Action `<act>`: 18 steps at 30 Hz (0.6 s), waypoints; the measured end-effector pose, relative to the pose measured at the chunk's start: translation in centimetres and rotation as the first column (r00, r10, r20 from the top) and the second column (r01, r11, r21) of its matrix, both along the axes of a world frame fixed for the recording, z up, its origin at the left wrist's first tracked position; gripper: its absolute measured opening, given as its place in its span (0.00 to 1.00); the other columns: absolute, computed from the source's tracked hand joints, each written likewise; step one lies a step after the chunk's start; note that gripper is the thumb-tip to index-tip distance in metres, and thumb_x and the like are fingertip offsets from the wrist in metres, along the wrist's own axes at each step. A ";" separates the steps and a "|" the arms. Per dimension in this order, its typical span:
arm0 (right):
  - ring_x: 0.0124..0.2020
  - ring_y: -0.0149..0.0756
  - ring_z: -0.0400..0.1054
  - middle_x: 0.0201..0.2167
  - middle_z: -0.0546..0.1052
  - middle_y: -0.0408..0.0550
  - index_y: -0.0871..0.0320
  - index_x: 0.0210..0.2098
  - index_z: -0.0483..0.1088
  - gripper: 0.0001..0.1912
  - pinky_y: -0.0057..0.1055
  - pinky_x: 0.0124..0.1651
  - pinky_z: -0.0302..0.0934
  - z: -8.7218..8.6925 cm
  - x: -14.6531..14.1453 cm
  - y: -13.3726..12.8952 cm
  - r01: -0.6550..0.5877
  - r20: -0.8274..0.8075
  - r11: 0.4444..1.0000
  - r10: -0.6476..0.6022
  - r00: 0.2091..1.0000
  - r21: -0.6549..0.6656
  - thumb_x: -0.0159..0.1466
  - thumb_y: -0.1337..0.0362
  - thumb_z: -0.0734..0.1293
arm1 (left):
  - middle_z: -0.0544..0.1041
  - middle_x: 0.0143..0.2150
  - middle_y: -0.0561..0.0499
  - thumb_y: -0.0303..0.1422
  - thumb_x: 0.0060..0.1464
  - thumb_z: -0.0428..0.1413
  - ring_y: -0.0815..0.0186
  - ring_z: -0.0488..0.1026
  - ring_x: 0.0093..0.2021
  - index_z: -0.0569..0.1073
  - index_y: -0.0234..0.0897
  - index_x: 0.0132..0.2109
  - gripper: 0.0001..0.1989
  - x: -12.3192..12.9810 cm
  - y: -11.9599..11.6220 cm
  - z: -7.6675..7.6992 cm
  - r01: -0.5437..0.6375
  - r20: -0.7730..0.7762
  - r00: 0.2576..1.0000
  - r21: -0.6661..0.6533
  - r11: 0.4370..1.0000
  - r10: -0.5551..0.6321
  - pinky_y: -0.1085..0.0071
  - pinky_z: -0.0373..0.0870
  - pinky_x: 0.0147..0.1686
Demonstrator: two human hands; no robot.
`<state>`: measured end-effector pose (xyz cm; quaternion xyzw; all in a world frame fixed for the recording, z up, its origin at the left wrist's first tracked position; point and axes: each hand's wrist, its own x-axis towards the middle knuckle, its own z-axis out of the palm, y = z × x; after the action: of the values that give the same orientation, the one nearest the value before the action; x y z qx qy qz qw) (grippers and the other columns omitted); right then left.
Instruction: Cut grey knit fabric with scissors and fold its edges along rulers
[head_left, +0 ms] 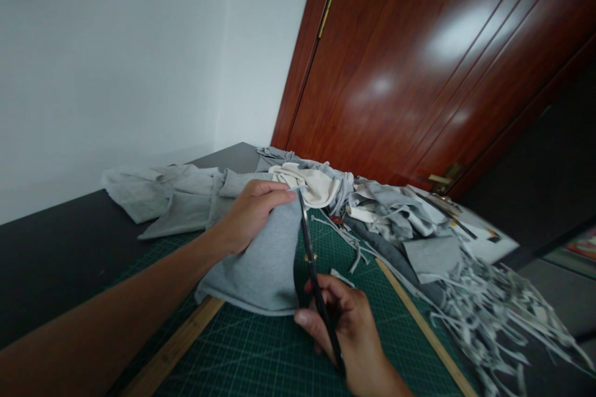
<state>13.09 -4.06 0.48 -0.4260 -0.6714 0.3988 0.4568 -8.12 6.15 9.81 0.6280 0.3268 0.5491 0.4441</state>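
My left hand (254,211) pinches the top corner of a light grey piece of fabric (270,267) and holds it up off the cutting mat. The fabric hangs down from the fingers, its lower edge curving above the mat. In my right hand (342,316) is a pair of black-handled scissors (309,248), pointing up and away from me. Their blade tips are at the fabric's upper right corner, close to my left fingertips. Whether the blades are closed on the cloth is hard to make out.
Under the work lies a green gridded cutting mat (261,353) with a wooden ruler (181,347) on the left and a wooden strip (421,322) on the right. Grey fabric pieces (186,198) lie behind left. Scraps (391,205) and thin cut strips (488,310) heap up at right, before a door (395,74).
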 end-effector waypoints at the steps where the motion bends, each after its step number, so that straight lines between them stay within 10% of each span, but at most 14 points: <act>1: 0.18 0.28 0.59 0.21 0.68 0.35 0.55 0.42 0.79 0.19 0.22 0.20 0.52 -0.1 0.0 0.0 -0.002 -0.005 1.000 0.002 1.000 0.001 0.61 0.50 0.82 | 0.63 0.21 0.58 0.44 0.51 0.62 0.66 0.63 0.27 0.66 0.41 0.22 0.18 0.0 0.0 0.0 0.004 -0.005 1.000 0.001 1.000 -0.004 0.69 0.59 0.29; 18: 0.20 0.28 0.59 0.22 0.67 0.35 0.56 0.41 0.78 0.19 0.23 0.22 0.51 -0.7 0.2 0.0 -0.020 -0.043 0.999 0.022 0.999 0.034 0.62 0.51 0.82 | 0.60 0.21 0.58 0.42 0.53 0.59 0.66 0.59 0.27 0.68 0.40 0.21 0.17 0.1 0.2 -0.4 0.068 -0.172 0.984 0.074 0.995 -0.055 0.68 0.55 0.30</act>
<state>13.30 -4.05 -0.23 -0.4025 -0.6724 0.4015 0.4740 -8.00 6.30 9.39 0.6997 0.3217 0.4922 0.4058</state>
